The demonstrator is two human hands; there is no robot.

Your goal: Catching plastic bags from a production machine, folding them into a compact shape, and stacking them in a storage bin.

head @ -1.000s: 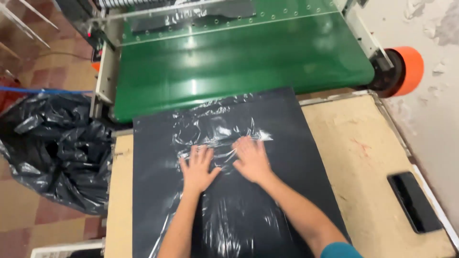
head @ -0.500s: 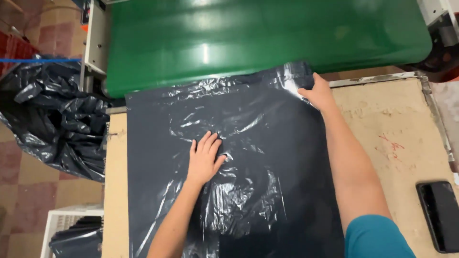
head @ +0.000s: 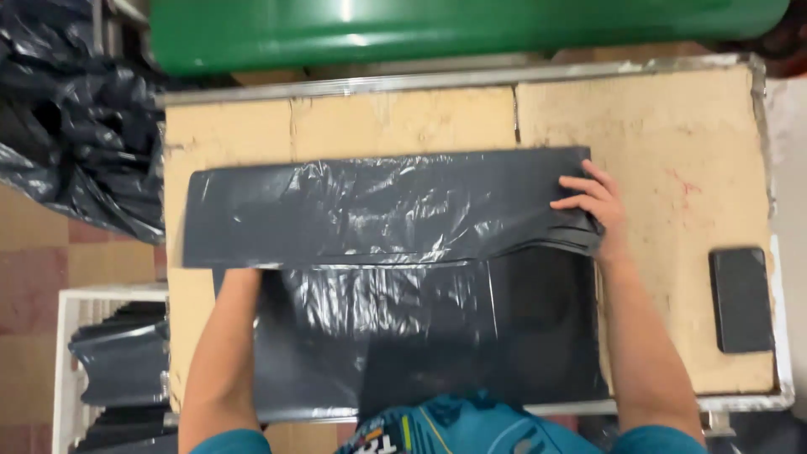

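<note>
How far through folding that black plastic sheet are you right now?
One fold looks made: the far part of the black plastic sheet lies doubled back over the near part. In hand: the right hand presses the folded edge at its right end; the left hand is hidden under the flap, only its forearm shows. Left: the folded layer is wrinkled, and the sheet covers most of the wooden table.

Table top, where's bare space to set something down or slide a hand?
Bare board on the table lies between its metal back rim and the folded black plastic bag, and right of the right hand, above the black phone. The middle and front are covered by bag.
</note>
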